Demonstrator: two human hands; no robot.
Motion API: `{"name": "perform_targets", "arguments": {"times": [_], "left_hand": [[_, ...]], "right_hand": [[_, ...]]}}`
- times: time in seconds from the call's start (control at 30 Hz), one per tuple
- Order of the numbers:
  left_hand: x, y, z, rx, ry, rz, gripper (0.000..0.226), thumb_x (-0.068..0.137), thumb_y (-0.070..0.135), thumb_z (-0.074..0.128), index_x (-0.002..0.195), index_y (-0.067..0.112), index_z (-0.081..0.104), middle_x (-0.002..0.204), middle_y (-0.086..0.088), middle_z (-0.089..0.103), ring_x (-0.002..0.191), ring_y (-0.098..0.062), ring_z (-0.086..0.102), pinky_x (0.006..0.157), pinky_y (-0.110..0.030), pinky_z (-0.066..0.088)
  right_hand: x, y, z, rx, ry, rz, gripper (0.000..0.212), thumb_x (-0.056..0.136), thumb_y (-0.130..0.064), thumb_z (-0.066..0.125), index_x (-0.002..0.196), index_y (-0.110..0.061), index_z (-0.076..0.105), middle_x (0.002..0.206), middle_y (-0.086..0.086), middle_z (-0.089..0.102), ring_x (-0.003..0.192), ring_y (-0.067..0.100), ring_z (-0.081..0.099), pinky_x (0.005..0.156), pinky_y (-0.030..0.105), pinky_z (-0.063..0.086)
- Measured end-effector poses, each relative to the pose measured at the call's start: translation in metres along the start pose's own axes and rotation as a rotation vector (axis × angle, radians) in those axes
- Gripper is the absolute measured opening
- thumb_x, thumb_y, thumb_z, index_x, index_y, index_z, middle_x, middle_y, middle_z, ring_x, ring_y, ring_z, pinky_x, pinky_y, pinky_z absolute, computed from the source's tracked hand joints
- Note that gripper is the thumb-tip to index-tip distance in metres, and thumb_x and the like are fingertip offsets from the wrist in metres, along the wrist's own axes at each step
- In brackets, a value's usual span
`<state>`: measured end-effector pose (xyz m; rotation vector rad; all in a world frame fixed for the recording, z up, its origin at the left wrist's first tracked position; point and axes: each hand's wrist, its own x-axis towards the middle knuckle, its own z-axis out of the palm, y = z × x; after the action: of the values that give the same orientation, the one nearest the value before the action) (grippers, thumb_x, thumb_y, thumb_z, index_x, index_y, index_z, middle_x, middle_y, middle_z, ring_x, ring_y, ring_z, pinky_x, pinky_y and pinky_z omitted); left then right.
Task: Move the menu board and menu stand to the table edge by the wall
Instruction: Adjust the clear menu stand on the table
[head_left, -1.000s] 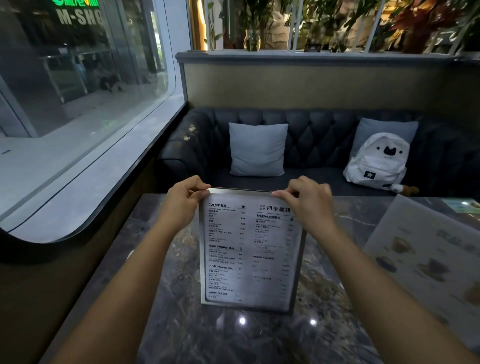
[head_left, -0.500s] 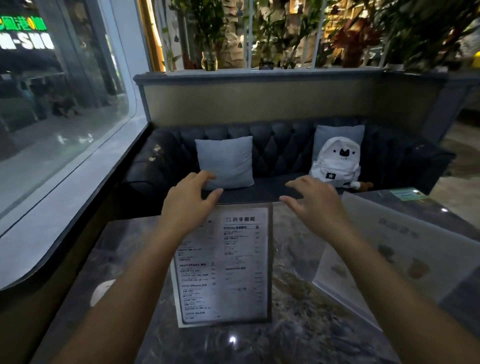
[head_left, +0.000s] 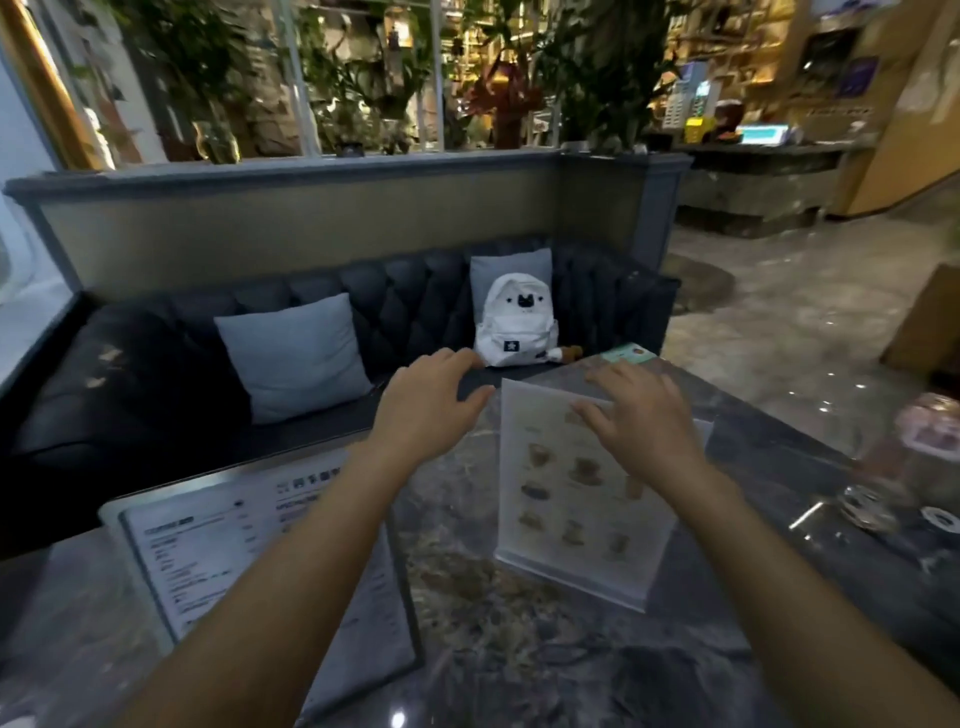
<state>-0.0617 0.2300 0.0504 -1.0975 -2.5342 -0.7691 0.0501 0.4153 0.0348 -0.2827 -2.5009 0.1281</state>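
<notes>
Released since the earlier frame, the menu board (head_left: 249, 561) now stands beneath my left forearm. Both hands, left hand (head_left: 423, 410) and right hand (head_left: 641, 421), spread open and empty, flank the top of the menu stand (head_left: 571, 514) for a two-sided grasp.

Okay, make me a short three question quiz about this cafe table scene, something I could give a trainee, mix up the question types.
1. True or false: the left hand is gripping the framed black-and-white text menu board.
2. Multiple choice: the right hand is at the top of which item? A) the clear acrylic menu stand with food pictures B) the white backpack with a cat face C) the light grey square cushion
3. Fill in: the backpack sits on the dark tufted ____.

Key: 1 false, both hands are open and the left holds nothing. 2 A, though actual contact cannot be confirmed. 3 sofa.
</notes>
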Motion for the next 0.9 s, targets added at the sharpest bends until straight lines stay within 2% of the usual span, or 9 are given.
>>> {"name": "perform_targets", "arguments": {"times": [0.2, 0.37, 0.5, 0.67, 0.8, 0.9], "left_hand": [[0.022, 0.025, 0.030, 0.006, -0.095, 0.056, 0.028, 0.089, 0.028, 0.049, 0.116, 0.019, 0.053, 0.108, -0.007, 0.061, 0.097, -0.027, 0.052, 0.082, -0.042, 0.044], [0.026, 0.029, 0.047, -0.039, -0.131, 0.043, 0.028, 0.092, 0.025, 0.045, 0.116, 0.019, 0.060, 0.116, -0.008, 0.062, 0.100, -0.028, 0.053, 0.087, -0.046, 0.044], [0.025, 0.027, 0.050, -0.061, -0.094, 0.015, 0.027, 0.091, 0.018, 0.047, 0.112, 0.022, 0.063, 0.110, -0.008, 0.065, 0.097, -0.028, 0.055, 0.086, -0.046, 0.043], [0.020, 0.025, 0.050, -0.084, -0.059, 0.004, 0.025, 0.088, 0.014, 0.051, 0.108, 0.020, 0.066, 0.104, -0.008, 0.067, 0.094, -0.028, 0.056, 0.089, -0.047, 0.041], [0.014, 0.026, 0.051, -0.084, -0.017, -0.024, 0.026, 0.089, 0.012, 0.051, 0.107, 0.021, 0.067, 0.101, -0.009, 0.067, 0.092, -0.027, 0.055, 0.087, -0.042, 0.039], [0.007, 0.029, 0.052, -0.102, 0.018, -0.054, 0.026, 0.089, 0.011, 0.051, 0.105, 0.021, 0.068, 0.097, -0.009, 0.066, 0.091, -0.027, 0.055, 0.085, -0.041, 0.036]], "right_hand": [[-0.017, 0.030, -0.002, 0.004, -0.012, 0.050, 0.026, 0.090, -0.028, 0.052, 0.110, -0.014, 0.059, 0.106, 0.010, 0.063, 0.100, 0.030, 0.054, 0.078, 0.038, 0.033], [-0.026, 0.044, 0.003, 0.075, -0.007, 0.049, 0.022, 0.091, -0.023, 0.051, 0.109, -0.020, 0.063, 0.096, 0.007, 0.063, 0.093, 0.029, 0.054, 0.068, 0.027, 0.015], [-0.027, 0.052, 0.011, 0.151, 0.015, 0.046, 0.025, 0.089, -0.013, 0.052, 0.109, -0.021, 0.065, 0.091, 0.007, 0.063, 0.085, 0.029, 0.054, 0.066, 0.028, 0.015], [-0.026, 0.056, 0.020, 0.226, 0.112, 0.015, 0.024, 0.084, -0.004, 0.058, 0.100, -0.017, 0.069, 0.083, 0.009, 0.066, 0.076, 0.032, 0.057, 0.064, 0.029, 0.015], [-0.023, 0.061, 0.026, 0.302, 0.166, -0.020, 0.023, 0.082, 0.000, 0.058, 0.094, -0.014, 0.071, 0.078, 0.009, 0.067, 0.072, 0.031, 0.060, 0.062, 0.028, 0.013], [-0.019, 0.067, 0.029, 0.395, 0.158, -0.038, 0.024, 0.080, 0.001, 0.055, 0.091, -0.012, 0.072, 0.079, 0.010, 0.069, 0.075, 0.030, 0.062, 0.067, 0.028, 0.021]]}}
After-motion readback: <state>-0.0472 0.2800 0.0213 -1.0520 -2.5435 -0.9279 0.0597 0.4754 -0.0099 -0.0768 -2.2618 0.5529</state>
